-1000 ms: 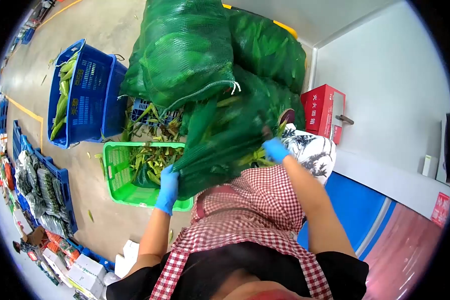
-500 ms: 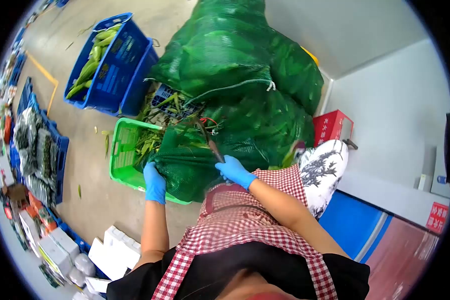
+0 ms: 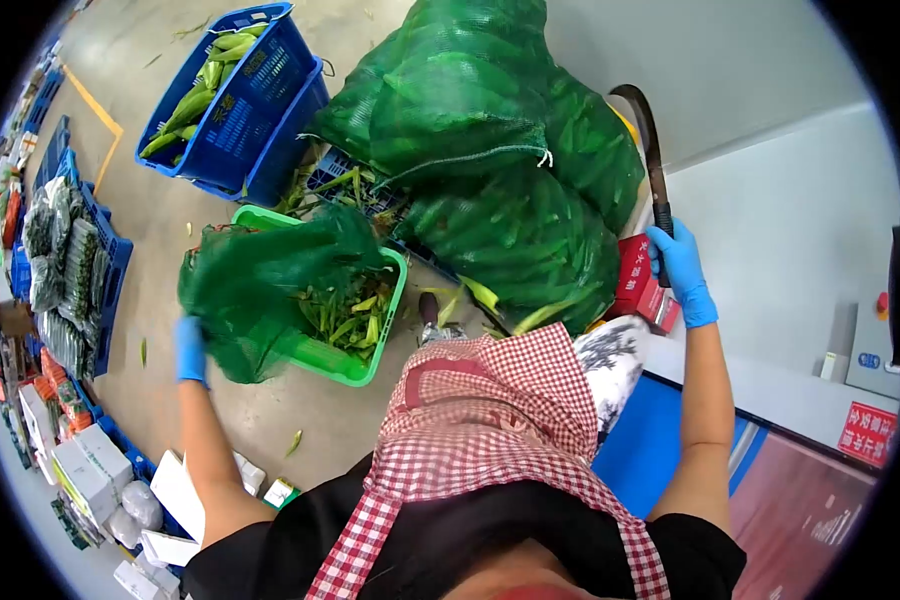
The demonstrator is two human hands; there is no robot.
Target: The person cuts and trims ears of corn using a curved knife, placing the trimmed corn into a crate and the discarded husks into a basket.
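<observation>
You wear a blue glove on each hand, arms spread wide. Your left hand (image 3: 191, 350), near 9 o'clock and slightly blurred, has its fingers closed on the outer edge of a loose green mesh sack (image 3: 270, 285). That sack billows from the hand toward the middle of the view, covering much of a light green crate (image 3: 320, 355). Where the crate shows, leafy trimmings (image 3: 350, 318) lie in it, green and yellowish.

Your right hand (image 3: 682, 268), at 3 o'clock, has its fingers wrapped around the dark handle of a sickle (image 3: 654, 155). The curved blade rises from the hand, its tip bending left at about 1 o'clock. A red box (image 3: 634, 268) with white lettering is just beside this hand, on its left.

At 12 o'clock, bulging green mesh sacks (image 3: 460, 105) are piled together; the front one on top has a pale drawstring along its near edge. Loose leaves lie along the foot of the pile. At 10 o'clock, a blue crate (image 3: 240, 125) holds long green ears of corn (image 3: 198, 98), with a second blue crate touching its right side. Your red-and-white checked apron (image 3: 470, 420) fills 6 o'clock.
</observation>
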